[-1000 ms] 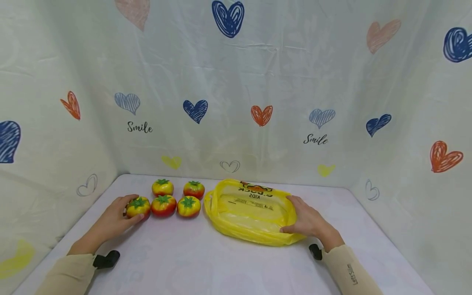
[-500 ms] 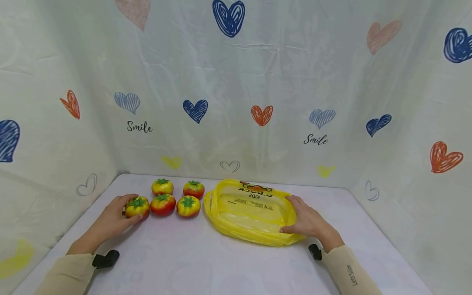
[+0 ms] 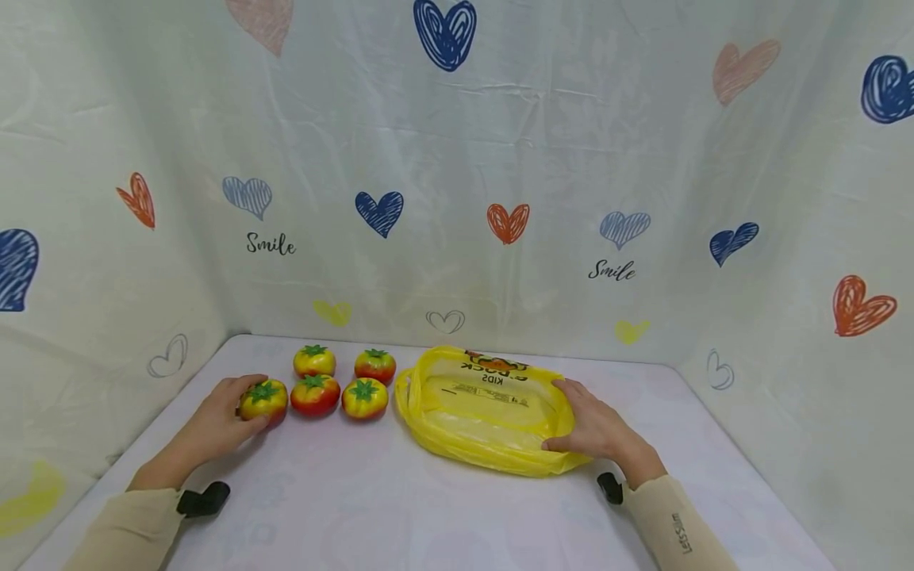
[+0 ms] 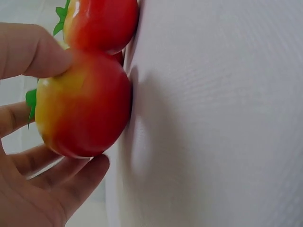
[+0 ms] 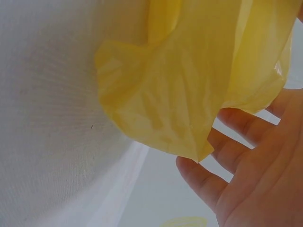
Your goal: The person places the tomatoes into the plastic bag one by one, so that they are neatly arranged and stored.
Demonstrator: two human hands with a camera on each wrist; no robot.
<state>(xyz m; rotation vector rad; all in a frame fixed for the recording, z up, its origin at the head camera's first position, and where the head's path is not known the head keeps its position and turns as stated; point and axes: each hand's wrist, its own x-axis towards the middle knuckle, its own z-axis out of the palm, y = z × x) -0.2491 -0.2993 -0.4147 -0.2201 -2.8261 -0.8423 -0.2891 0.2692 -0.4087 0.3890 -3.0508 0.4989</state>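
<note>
At the left, my left hand (image 3: 221, 420) curls round a red-and-yellow toy tomato (image 3: 263, 401) with a green leafy top. In the left wrist view its thumb presses one side of the tomato (image 4: 85, 106), and the fingers lie along the other side. The tomato sits on the table, close beside another tomato (image 3: 315, 396). My right hand (image 3: 596, 420) rests against the right edge of a yellow plastic bag (image 3: 478, 412), which lies mouth toward me. In the right wrist view the fingers are extended and spread beside the bag (image 5: 165, 94); the thumb is hidden there.
More toy tomatoes (image 3: 365, 399) stand grouped between the left hand and the bag, two of them (image 3: 314, 362) in a back row. A white cloth covers the table (image 3: 371, 507). Heart-printed curtains (image 3: 443, 159) rise at the back and both sides.
My left hand and its tomato have shifted very slightly left. The right hand and the bag have not visibly moved.
</note>
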